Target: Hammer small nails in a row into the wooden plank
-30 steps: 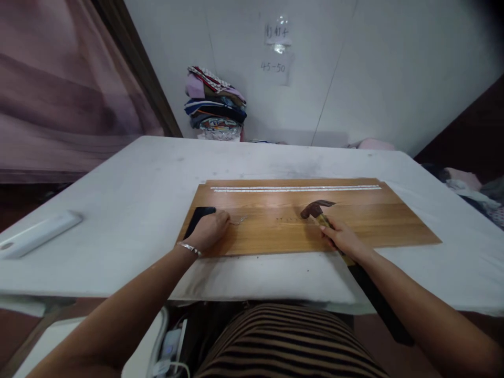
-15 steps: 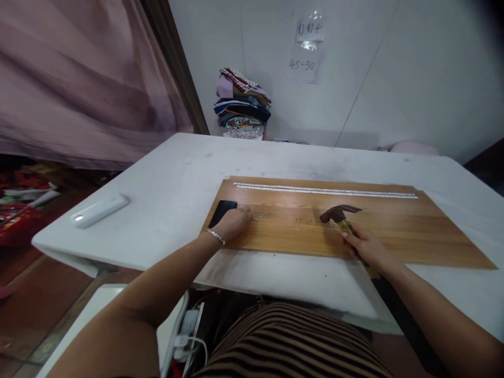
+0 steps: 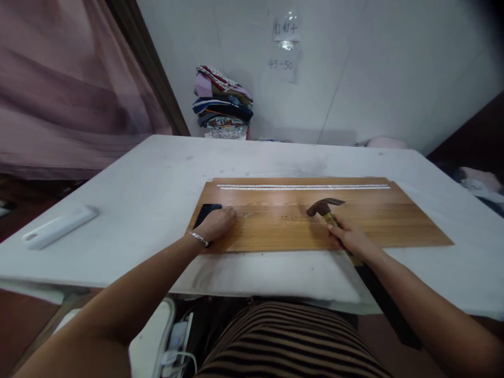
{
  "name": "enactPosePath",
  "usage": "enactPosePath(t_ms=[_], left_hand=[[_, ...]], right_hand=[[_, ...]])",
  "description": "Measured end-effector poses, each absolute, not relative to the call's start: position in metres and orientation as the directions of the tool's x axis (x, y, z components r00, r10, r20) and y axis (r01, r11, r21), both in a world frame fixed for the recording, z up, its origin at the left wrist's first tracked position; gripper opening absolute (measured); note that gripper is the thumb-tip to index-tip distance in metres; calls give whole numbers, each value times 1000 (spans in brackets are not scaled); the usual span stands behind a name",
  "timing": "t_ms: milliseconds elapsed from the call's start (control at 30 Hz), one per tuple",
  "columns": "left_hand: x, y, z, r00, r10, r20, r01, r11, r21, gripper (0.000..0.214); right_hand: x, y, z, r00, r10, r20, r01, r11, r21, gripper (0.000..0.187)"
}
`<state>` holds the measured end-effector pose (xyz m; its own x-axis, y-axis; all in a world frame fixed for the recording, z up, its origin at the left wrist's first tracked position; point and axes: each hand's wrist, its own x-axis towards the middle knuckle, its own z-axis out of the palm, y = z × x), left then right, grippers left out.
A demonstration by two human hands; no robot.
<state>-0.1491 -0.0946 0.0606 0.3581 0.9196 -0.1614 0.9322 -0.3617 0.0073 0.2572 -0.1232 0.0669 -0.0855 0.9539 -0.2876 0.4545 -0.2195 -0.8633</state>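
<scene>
A long wooden board point(image 3: 394, 226) lies on the white table point(image 3: 137, 189). My right hand point(image 3: 348, 236) is closed round the handle of a claw hammer point(image 3: 325, 207), whose dark head rests on the board near a short row of small nails point(image 3: 293, 217). My left hand point(image 3: 214, 224) rests curled on the board's left end, beside a black phone point(image 3: 207, 212). A few thin nails point(image 3: 246, 214) stick out by its fingertips; whether the fingers pinch them I cannot tell. A pale strip point(image 3: 305, 187) runs along the board's far edge.
A white remote-like bar point(image 3: 59, 227) lies near the table's left edge. Folded clothes point(image 3: 222, 102) are stacked against the white wall behind. A pink curtain point(image 3: 59, 89) hangs at the left. A power strip with cables point(image 3: 175, 341) sits on the floor below.
Only the camera view swung left, then back right. Both hands, the hammer and the board stay in the same places.
</scene>
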Motion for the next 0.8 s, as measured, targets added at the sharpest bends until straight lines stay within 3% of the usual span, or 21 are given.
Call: enactPosePath(t_ms=[233,500,700,800], left_hand=[[-143,-97,68,206,965,-160,976,-192,102,28],[-141,-98,65,146,982,-122,976,-123,178,21],[-140,-99,67,90,996,-15,867,-71,493,20],[-131,-100,72,21,993,-119,729,66,681,24]], right_hand=[[254,-121,57,-98,944,-316,393,-255,-884,23],[253,-121,59,-89,955,-282,350,-235,-907,24],[251,-119,56,-103,945,-310,350,-257,-901,21],[250,-118,53,-105,945,-308,363,-252,-897,19]])
